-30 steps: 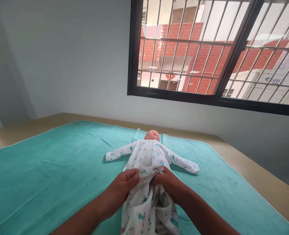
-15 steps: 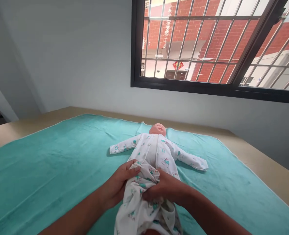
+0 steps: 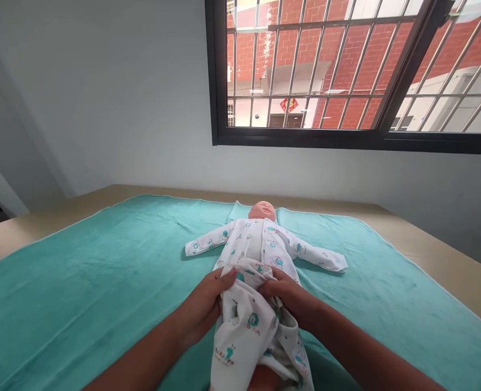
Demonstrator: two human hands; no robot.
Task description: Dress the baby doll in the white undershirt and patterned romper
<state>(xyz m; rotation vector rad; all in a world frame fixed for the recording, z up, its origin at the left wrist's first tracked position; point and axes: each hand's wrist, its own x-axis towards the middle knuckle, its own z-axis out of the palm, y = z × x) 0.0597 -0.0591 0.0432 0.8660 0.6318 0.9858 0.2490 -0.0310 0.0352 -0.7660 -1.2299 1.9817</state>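
A baby doll [image 3: 263, 210] lies on its back, arms spread, in a white printed baby top [image 3: 260, 239]. Over its lower body, bunched white printed baby pants [image 3: 244, 315] are gripped by both hands. My left hand [image 3: 206, 307] pinches the upper edge from the left, thumb on top. On the right side, my right hand [image 3: 287, 293] holds the same upper edge with thumb and fingers. A skin-toned patch, perhaps a doll's leg, shows under the cloth at the bottom edge. The doll's legs are otherwise hidden by the fabric.
A turquoise blanket [image 3: 102, 282] lies under the doll on a light wooden surface [image 3: 419, 233]. Behind stands a grey-white wall [image 3: 143, 108] with a dark-framed, barred window [image 3: 297, 137] at the upper right.
My right hand has moved up and outward on the pants, its fingers now at the upper edge. The cloth between the hands is spread wider, and the view has shifted slightly.
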